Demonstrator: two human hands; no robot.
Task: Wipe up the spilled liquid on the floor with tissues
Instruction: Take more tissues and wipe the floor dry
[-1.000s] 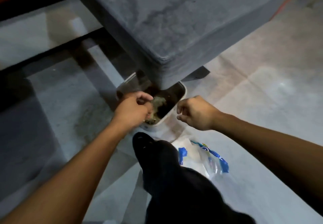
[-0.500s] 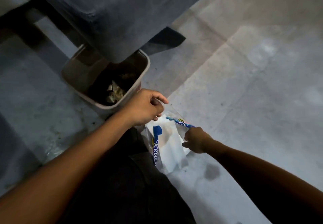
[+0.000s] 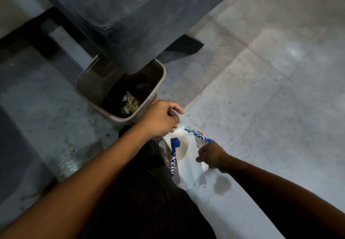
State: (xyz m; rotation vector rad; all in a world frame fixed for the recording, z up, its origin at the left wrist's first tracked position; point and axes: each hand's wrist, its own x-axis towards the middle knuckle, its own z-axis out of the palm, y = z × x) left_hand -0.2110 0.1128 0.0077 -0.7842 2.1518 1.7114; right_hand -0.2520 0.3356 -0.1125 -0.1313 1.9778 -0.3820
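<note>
While one crinkly plastic tissue pack (image 3: 183,156) is lying beside one rectangular bin (image 3: 89,87), right hand (image 3: 211,156) is pinching white tissue (image 3: 190,169); left hand (image 3: 160,120) is pinching pack's plastic edge.

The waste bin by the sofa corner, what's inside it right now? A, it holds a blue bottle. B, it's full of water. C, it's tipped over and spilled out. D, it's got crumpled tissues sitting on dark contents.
D: the waste bin stands upright on the floor, and pale crumpled tissues lie inside it on dark contents, just beyond the left hand.
</note>
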